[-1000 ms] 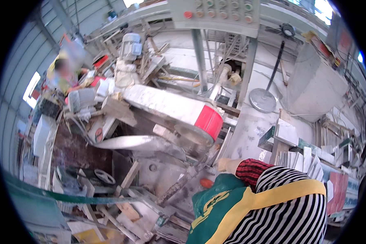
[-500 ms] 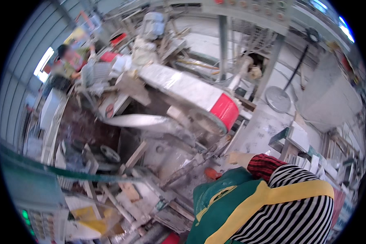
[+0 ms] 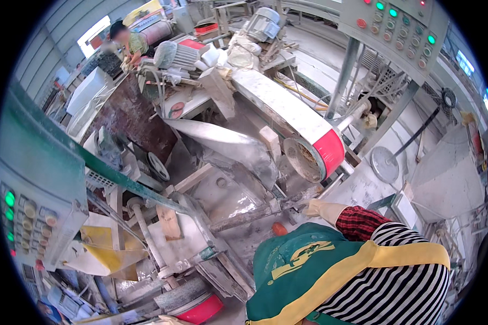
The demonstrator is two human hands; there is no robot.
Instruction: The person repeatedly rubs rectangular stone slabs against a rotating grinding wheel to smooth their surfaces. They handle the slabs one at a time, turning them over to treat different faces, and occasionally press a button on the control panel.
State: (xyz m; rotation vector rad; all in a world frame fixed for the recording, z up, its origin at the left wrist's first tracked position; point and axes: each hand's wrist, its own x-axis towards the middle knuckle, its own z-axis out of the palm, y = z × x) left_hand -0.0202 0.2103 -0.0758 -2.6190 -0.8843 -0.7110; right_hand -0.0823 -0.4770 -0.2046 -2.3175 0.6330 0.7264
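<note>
Dusty workshop machinery [image 3: 287, 116] fills the room; gloved right hand [image 3: 315, 208] reaches in, grip unclear.

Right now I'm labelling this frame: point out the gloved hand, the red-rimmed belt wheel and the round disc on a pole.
gloved hand [image 3: 321, 208], head view, back of the glove
red-rimmed belt wheel [image 3: 329, 153], head view, red band
round disc on a pole [image 3: 385, 164], head view, disc face
</note>
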